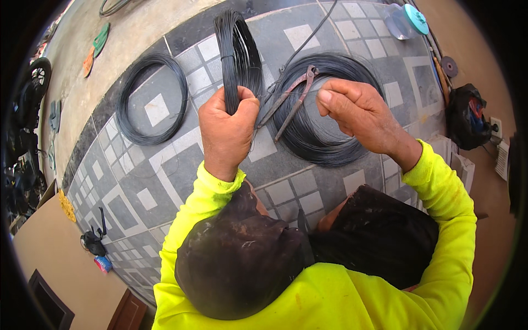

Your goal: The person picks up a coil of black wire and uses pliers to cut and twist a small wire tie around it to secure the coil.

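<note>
Hands first: the left hand point(228, 129) is closed tight around a bundle of thin black wire point(237, 52), which stands up from the fist. The right hand point(352, 110) is just beside it, fingers narrow and pinched together, probably on a single strand, but this strand is too thin to see well.

Taking the bundle as landmark: under the right hand, to the right of the bundle, a big coil of black wire point(324, 110) lies on the tiled floor point(165, 181), and rusty pincers point(291, 99) rest on its left edge, very near the bundle. Another coil point(151, 99) lies well apart to the left. A clear container with a teal lid point(407, 19) is far to the upper right.

In my judgement, the springy loops can slip from the fist and tangle, and a sharp wire end can prick the bare fingers.

The bundle's lower part is hidden in the fist, and the knees point(236, 264) cover the near floor.
</note>
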Available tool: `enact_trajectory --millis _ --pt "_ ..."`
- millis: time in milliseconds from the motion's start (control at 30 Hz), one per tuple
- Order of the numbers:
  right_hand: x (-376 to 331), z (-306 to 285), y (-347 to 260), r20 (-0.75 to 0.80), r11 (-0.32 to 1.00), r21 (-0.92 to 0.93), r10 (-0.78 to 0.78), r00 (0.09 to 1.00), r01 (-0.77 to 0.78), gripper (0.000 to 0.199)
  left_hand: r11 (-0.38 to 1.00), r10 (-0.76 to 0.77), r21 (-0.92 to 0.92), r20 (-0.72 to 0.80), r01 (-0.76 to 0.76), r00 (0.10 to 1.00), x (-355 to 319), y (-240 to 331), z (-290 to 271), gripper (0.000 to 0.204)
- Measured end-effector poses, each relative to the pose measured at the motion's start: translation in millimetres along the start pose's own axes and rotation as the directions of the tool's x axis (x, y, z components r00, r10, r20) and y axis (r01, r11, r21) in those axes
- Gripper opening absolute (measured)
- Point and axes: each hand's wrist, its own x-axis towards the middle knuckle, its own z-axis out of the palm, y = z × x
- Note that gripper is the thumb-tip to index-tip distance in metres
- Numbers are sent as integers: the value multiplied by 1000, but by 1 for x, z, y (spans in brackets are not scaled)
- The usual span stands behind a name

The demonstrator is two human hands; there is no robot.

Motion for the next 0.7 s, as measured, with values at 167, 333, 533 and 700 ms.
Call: enact_trajectory --millis 167,333,533,700 --pt "-2 -9 -2 -79 936 -262 -264 961 236 26 999 -8 -32 31 9 999 -1 1 1 6" --pt "10 3 -4 -17 807 -260 -552 833 530 19 995 -29 -89 134 41 991 -4 0 9 5" --pt "37 10 20 -19 708 -480 -599 801 518 22 982 -48 -168 206 83 977 -3 2 11 6" --pt "39 11 19 -88 982 45 -178 980 182 29 958 -54 -260 244 119 968 -5 8 6 14"
